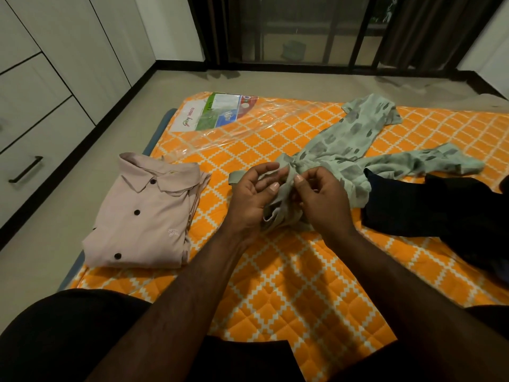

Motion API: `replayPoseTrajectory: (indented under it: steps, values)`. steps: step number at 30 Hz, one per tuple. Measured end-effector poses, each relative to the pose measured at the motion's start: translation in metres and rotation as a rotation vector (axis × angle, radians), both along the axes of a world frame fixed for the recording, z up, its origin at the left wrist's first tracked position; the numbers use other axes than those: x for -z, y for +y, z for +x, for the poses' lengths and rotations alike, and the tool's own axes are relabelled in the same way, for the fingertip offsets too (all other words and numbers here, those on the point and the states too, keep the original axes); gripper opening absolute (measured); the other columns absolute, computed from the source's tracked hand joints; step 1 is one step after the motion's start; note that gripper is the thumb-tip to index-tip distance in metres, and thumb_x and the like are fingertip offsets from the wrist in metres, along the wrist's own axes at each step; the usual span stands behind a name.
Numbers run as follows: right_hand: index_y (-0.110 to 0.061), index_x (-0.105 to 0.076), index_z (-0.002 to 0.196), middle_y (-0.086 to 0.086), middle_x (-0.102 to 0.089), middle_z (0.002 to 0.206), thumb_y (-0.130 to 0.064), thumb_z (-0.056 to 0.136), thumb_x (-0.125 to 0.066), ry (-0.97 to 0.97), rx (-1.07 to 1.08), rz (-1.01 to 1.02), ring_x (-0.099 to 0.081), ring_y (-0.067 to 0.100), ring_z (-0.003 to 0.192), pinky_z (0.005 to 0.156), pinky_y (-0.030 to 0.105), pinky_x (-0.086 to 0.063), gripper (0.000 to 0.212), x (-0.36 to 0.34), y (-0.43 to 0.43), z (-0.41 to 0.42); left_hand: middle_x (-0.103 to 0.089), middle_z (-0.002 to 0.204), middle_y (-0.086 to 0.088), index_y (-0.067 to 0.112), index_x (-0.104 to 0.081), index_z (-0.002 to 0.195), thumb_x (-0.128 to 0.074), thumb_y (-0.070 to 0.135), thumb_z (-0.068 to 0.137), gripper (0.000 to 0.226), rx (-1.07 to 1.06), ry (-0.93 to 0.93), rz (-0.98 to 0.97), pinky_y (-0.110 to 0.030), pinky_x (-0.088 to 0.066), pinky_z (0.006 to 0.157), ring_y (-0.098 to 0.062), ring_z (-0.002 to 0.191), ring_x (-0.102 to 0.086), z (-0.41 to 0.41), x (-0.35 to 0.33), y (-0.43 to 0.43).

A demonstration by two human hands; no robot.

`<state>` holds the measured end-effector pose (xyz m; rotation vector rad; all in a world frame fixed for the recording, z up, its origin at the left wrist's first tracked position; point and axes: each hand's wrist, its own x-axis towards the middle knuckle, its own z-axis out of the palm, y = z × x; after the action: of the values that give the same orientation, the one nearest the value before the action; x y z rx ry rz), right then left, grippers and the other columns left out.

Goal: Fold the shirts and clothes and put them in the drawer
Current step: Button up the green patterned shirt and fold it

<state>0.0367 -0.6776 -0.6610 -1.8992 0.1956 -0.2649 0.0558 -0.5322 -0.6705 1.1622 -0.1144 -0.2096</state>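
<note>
A: What are the hands doing in the middle of the frame?

B: Both are on the green shirt (344,150). The left hand (254,195) has its fingers loosely curled round a bunched end of the cloth, while the right hand (322,201) pinches the fabric between thumb and fingertips. I'd judge they are gathering it up to find an edge or hem before spreading it flat.

A: And the rest of that shirt?

B: It trails away toward the upper right across the orange mattress (289,285), crumpled, sleeves loose. Not yet folded.

A: Anything finished?

B: The pink shirt (140,216) lies at centre left, folded with collar and buttons up, near the mattress edge, probably set aside ready for the drawer (33,166), which sits shut at the far left.

A: What's on the right?

B: Dark clothes (429,210) in a heap, touching the green shirt, likely waiting their turn. A clear plastic bag (225,117) lies toward the top centre.
</note>
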Motion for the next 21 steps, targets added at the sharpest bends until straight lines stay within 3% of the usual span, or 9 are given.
replayPoseTrajectory:
  steps: [3,5,8,13,15,18,19,21]
  values:
    - [-0.018,-0.068,0.099,-0.003,-0.071,0.09,-0.02,0.099,-0.061,0.008,-0.024,0.0,-0.07,0.016,0.087,0.082,0.049,-0.06,0.007,0.003,0.002,-0.001,-0.057,0.146,-0.01,0.015,-0.048,0.143,-0.042,-0.02,0.096,0.059,0.148,0.012,-0.078,-0.048,-0.046,0.104,-0.022,0.135,-0.055,0.001,0.0,0.003]
    - [-0.016,-0.068,0.111,-0.006,-0.072,0.102,-0.003,0.095,-0.063,0.034,-0.077,0.036,-0.069,0.006,0.095,0.089,0.038,-0.06,0.021,0.002,0.003,-0.004,-0.055,0.149,-0.01,0.017,-0.046,0.145,-0.037,-0.024,0.09,0.07,0.178,0.022,-0.108,-0.047,-0.044,0.095,-0.021,0.141,-0.049,0.002,0.002,0.004]
    - [-0.013,-0.062,0.129,-0.004,-0.069,0.121,0.009,0.088,-0.068,0.057,-0.182,0.104,-0.065,0.003,0.111,0.096,0.026,-0.056,0.047,0.001,0.003,-0.007,-0.057,0.146,-0.009,0.014,-0.048,0.144,-0.037,-0.028,0.084,0.074,0.123,0.059,-0.121,-0.028,-0.047,0.07,-0.018,0.139,-0.05,0.003,0.003,0.006]
    - [-0.02,-0.044,0.152,-0.018,-0.056,0.136,0.009,0.082,-0.075,0.089,-0.371,-0.006,-0.051,-0.021,0.115,0.103,0.022,-0.051,0.083,0.008,0.003,-0.005,-0.061,0.141,-0.01,0.012,-0.055,0.135,-0.042,-0.026,0.08,0.068,0.022,0.058,-0.04,-0.033,-0.048,0.069,-0.021,0.133,-0.057,0.007,0.003,0.008]
    - [-0.023,-0.035,0.157,-0.017,-0.051,0.144,0.003,0.082,-0.079,0.1,-0.426,-0.139,-0.048,-0.019,0.119,0.104,0.022,-0.047,0.091,0.012,0.001,-0.004,-0.067,0.128,-0.01,0.013,-0.062,0.123,-0.046,-0.022,0.087,0.052,-0.079,0.088,0.135,-0.044,-0.056,0.078,-0.025,0.122,-0.064,0.007,0.003,0.008]
    - [-0.026,-0.022,0.162,-0.002,-0.041,0.16,-0.011,0.085,-0.08,0.123,-0.463,-0.447,-0.043,0.012,0.142,0.106,0.022,-0.04,0.098,0.018,-0.001,-0.002,-0.07,0.097,-0.003,0.017,-0.067,0.097,-0.07,0.022,0.094,0.007,-0.282,0.055,0.808,-0.045,-0.058,0.079,-0.025,0.093,-0.069,0.009,0.006,0.018]
    - [-0.025,-0.019,0.163,0.0,-0.038,0.162,-0.012,0.086,-0.079,0.118,-0.475,-0.499,-0.04,0.016,0.145,0.107,0.022,-0.037,0.099,0.021,-0.002,-0.001,-0.07,0.088,-0.004,0.015,-0.068,0.091,-0.072,0.039,0.092,0.024,-0.268,0.036,1.006,-0.044,-0.056,0.074,-0.024,0.084,-0.068,0.011,0.008,0.022]
    - [-0.023,-0.016,0.164,0.002,-0.035,0.164,-0.012,0.088,-0.077,0.107,-0.493,-0.528,-0.037,0.018,0.148,0.111,0.025,-0.035,0.098,0.024,-0.002,0.0,-0.072,0.079,-0.013,0.006,-0.072,0.084,-0.07,0.057,0.089,0.051,-0.122,0.067,1.096,-0.042,-0.054,0.066,-0.032,0.074,-0.068,0.014,0.009,0.029]
